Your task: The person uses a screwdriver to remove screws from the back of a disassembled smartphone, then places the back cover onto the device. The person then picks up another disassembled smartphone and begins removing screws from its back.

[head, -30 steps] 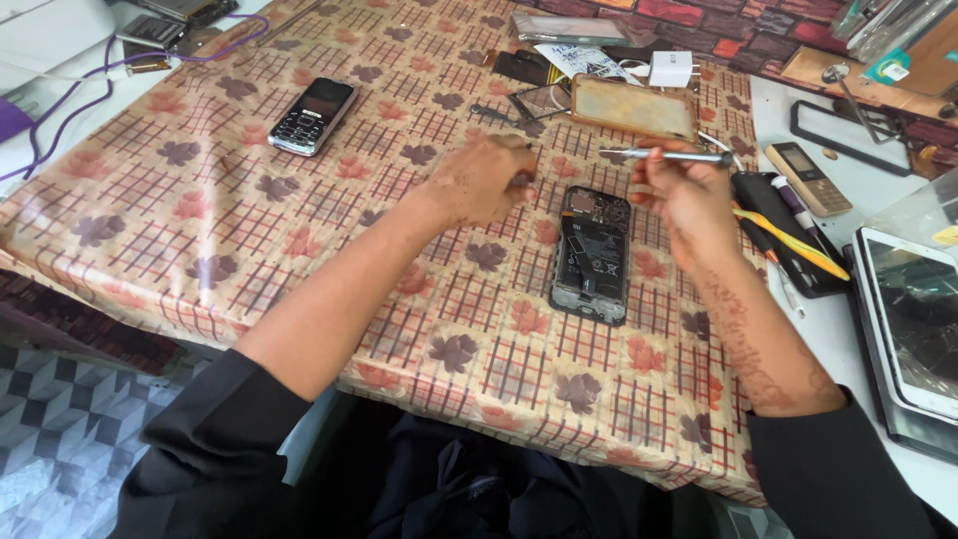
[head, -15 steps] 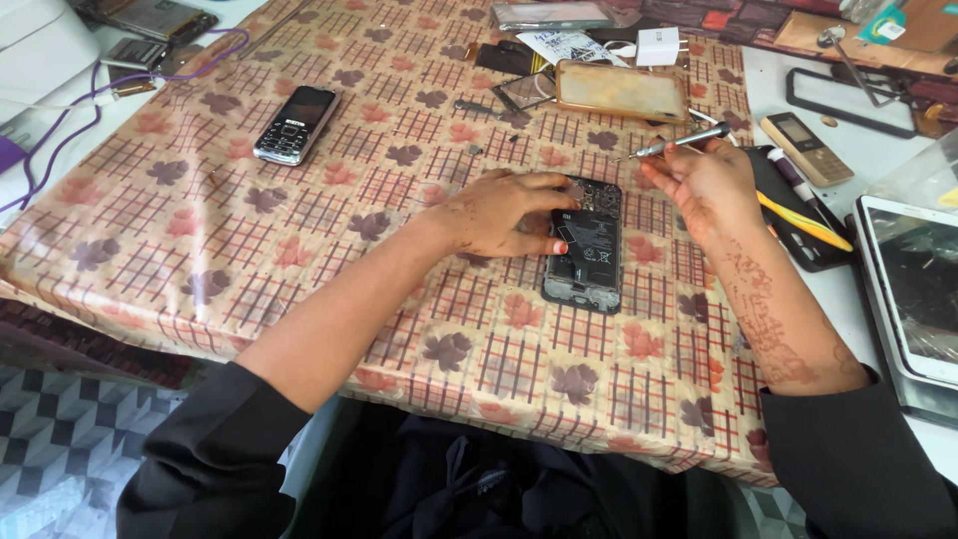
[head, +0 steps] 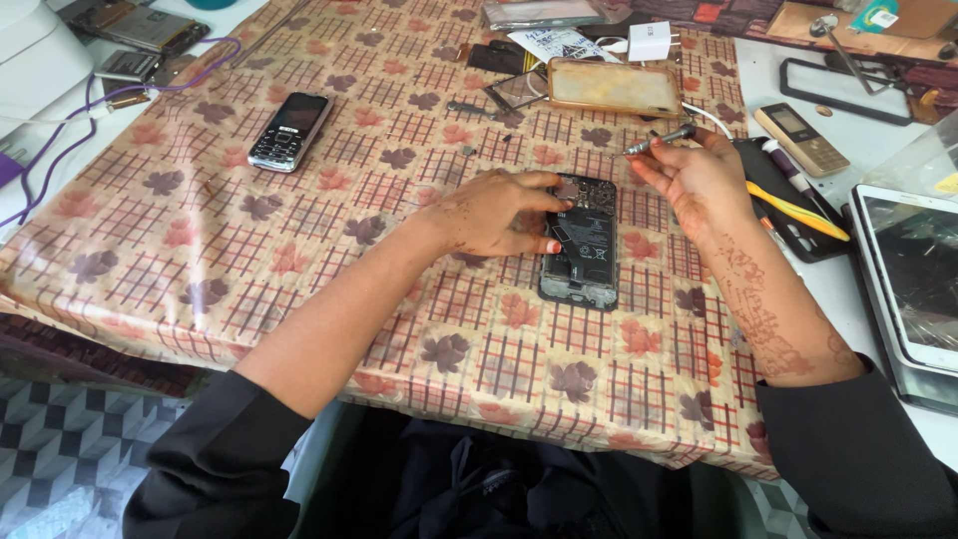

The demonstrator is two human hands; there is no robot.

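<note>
You are sitting at a table covered with a checked cloth printed with brown and orange leaves. In front of you, an opened smartphone is lying flat near the middle of the cloth with its back cover off, so its dark inner parts are showing.

Your left hand is resting on the phone's left edge. Its fingers are spreading over the upper left corner and its thumb is pressing against the side, so this grip is lying loosely on the phone rather than closing around it.

Your right hand is hovering just to the right of the phone's top end, not touching it. Its grip is pinching narrowly around a small metal screwdriver, whose tip is pointing left, above the cloth beyond the phone.

Farther away on the table, a black keypad phone is lying well to the left. A phone in a clear yellowed case is lying beyond the screwdriver, with a white charger plug behind it. To the right, a gold keypad phone is lying on the bare white surface, near a yellow pen-like tool resting on a black mat. A tablet is lying at the far right edge.
</note>
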